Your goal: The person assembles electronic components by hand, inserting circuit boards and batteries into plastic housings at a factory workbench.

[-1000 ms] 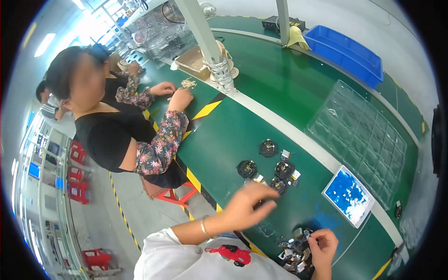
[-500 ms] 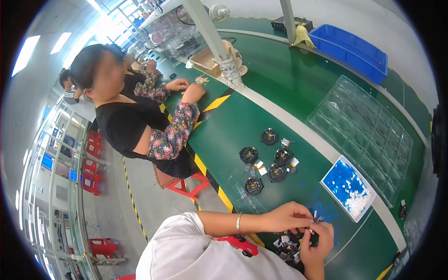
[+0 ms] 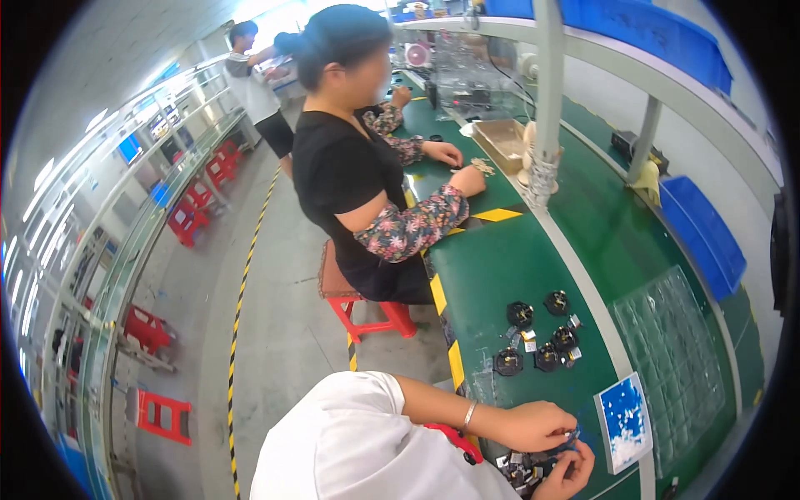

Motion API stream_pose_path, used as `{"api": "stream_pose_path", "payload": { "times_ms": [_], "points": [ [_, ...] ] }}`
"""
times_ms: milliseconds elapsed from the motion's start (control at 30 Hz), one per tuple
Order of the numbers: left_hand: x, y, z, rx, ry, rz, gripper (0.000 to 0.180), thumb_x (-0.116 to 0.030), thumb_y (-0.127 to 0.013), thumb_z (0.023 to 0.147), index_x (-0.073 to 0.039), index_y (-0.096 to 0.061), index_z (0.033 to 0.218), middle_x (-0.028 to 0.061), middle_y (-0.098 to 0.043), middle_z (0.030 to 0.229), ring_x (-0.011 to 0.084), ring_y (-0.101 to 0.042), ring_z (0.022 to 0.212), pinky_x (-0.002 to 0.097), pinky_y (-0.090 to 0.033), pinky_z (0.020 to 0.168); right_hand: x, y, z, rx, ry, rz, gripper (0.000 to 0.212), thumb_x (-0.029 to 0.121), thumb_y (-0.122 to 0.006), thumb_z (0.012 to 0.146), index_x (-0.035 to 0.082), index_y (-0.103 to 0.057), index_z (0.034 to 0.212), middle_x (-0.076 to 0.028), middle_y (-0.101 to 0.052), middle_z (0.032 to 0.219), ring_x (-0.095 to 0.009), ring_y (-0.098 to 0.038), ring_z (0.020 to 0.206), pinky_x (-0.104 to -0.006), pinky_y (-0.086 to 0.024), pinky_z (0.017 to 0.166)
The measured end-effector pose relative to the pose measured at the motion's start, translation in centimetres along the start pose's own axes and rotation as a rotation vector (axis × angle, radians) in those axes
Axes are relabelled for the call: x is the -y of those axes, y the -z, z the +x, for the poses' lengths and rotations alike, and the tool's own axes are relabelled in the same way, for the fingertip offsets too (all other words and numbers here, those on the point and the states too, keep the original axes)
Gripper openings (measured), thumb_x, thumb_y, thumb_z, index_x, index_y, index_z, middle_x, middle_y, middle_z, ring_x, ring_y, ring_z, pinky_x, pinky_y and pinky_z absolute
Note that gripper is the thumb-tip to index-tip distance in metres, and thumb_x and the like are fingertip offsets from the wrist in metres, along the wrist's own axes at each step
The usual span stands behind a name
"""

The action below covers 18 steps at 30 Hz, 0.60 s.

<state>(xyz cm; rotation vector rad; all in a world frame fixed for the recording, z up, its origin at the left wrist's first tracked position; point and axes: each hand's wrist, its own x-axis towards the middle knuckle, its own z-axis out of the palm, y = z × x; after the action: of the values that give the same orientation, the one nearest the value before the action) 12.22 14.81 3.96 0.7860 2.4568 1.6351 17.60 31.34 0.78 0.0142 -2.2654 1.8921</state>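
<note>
My left hand [image 3: 540,425], with a silver bracelet at its wrist, and my right hand [image 3: 570,473] meet near the lower right, fingertips pinched together. Between them is something small, dark and bluish, too small to make out. Beneath and beside the hands lies a heap of small black and silver-white electronic parts [image 3: 518,475], partly hidden by my right hand. Farther along the green bench several round black units [image 3: 519,314] with brass-coloured centres sit in a loose group, with small silver-white blocks among them. A shallow white-rimmed box [image 3: 607,423], blue inside, holds small white bits right of my hands.
A clear plastic tray [image 3: 667,358] with compartments and a blue bin [image 3: 704,237] lie beyond the bench's pale rail. A grey post [image 3: 547,92] rises from it. On my left a co-worker in black [image 3: 342,167] sits on a red stool [image 3: 375,321], hands on small pale pieces.
The view has swung left and up, so the bench appears farther right and another standing person shows at the back. My hands remain together, fingers slightly shifted.
</note>
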Motion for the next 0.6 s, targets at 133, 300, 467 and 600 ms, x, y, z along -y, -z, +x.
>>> {"api": "stream_pose_path", "payload": {
  "times_ms": [133, 300, 467, 600],
  "points": [
    [-0.2, 0.5, -0.6, -0.025, -0.066, 0.1, 0.021, -0.017, -0.056, 0.083, -0.001, -0.05, 0.071, 0.0156, -0.053, 0.061, 0.0371, -0.056, 0.061, 0.0456, -0.042, 0.055, 0.0, 0.3, 0.1, -0.015, 0.002, -0.106, 0.021, 0.0, -0.051, 0.088, -0.005, -0.058, 0.107, -0.015, -0.061, 0.098, -0.023, -0.057, 0.086, -0.0301, -0.046, 0.078],
    [0.7, 0.9, -1.2, 0.066, -0.112, 0.265, 0.023, -0.021, -0.056, 0.083, -0.001, -0.053, 0.071, 0.0169, -0.056, 0.064, 0.0385, -0.057, 0.064, 0.0472, -0.044, 0.056, 0.6, 0.4, 1.2, 0.014, 0.546, -0.708, 0.024, 0.009, -0.06, 0.086, -0.003, -0.061, 0.106, -0.02, -0.058, 0.099, -0.033, -0.059, 0.084, -0.036, -0.048, 0.078],
    [0.4, 0.5, -0.9, 0.171, -0.135, 0.326, 0.022, -0.02, -0.057, 0.079, -0.001, -0.059, 0.071, 0.0177, -0.059, 0.065, 0.0376, -0.06, 0.065, 0.0466, -0.047, 0.057, 0.7, 0.0, -0.1, 0.033, 0.296, -0.253, 0.016, 0.009, -0.063, 0.087, -0.003, -0.061, 0.099, -0.014, -0.059, 0.095, -0.023, -0.059, 0.076, -0.0313, -0.05, 0.067],
    [0.4, -0.4, -0.6, 0.145, -0.187, 0.393, 0.02, -0.019, -0.058, 0.072, -0.001, -0.062, 0.064, 0.0178, -0.06, 0.062, 0.0376, -0.06, 0.062, 0.0461, -0.048, 0.056, 0.2, 0.4, 0.2, 0.062, 0.364, -0.388, 0.015, 0.006, -0.065, 0.087, -0.004, -0.058, 0.096, -0.01, -0.061, 0.088, -0.018, -0.058, 0.077, -0.0289, -0.05, 0.071]
  ]
}}
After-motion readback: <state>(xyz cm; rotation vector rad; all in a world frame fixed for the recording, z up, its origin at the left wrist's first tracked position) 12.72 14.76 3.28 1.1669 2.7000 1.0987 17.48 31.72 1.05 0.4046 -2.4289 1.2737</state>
